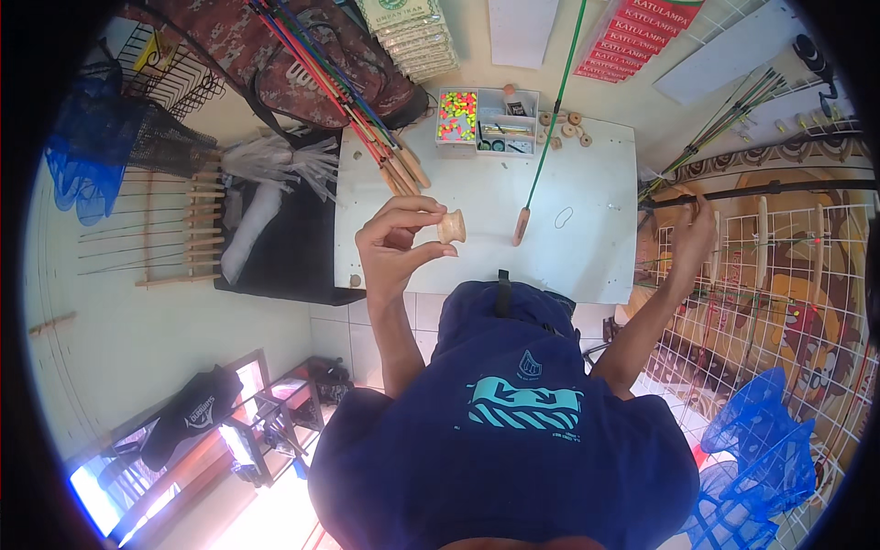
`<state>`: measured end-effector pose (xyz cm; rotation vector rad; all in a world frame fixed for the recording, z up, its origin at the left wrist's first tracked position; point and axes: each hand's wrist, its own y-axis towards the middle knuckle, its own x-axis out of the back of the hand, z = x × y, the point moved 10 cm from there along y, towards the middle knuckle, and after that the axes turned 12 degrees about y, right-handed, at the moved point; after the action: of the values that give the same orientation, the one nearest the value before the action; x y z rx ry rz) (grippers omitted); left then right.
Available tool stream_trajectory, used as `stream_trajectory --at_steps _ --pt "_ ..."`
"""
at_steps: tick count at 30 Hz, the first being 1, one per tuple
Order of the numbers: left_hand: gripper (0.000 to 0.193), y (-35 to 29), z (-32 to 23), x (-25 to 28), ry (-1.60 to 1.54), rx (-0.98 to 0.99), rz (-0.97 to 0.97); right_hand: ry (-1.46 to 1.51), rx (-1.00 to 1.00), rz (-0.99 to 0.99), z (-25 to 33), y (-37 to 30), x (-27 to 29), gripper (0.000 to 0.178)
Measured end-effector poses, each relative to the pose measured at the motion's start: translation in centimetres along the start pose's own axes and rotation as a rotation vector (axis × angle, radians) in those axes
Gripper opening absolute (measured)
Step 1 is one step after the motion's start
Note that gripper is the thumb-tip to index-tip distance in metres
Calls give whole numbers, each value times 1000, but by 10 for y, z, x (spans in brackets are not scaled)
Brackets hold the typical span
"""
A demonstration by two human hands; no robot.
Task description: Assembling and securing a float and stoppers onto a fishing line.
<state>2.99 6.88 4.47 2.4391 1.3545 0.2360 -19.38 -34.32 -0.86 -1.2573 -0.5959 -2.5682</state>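
A small pale wooden spool point(452, 226) with a narrowed waist is pinched between the thumb and fingers of my left hand point(403, 236). I hold it up over the near left part of the white table point(587, 257). Off to the right, my right hand point(694, 236) is raised beside the wire grid, its fingers apart and reaching up to a long dark bar point(761, 192). Whether those fingertips touch the bar is unclear. On the table between my hands lies a thin green rod point(553, 119) with a wooden handle point(521, 226).
At the table's back, a divided plastic box point(507, 147) holds colourful beads and small parts, with several wooden rings point(575, 119) beside it. Bundled rods point(371, 128) lean at the left near a camouflage bag point(302, 82). A white wire grid point(779, 247) and blue netting point(761, 440) stand right.
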Motion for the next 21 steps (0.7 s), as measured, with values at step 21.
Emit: stream_trajectory --at_steps 21 --pt "41 0 -3 -7 37 -27 47 1358 -11 1415 201 -168 -60 37"
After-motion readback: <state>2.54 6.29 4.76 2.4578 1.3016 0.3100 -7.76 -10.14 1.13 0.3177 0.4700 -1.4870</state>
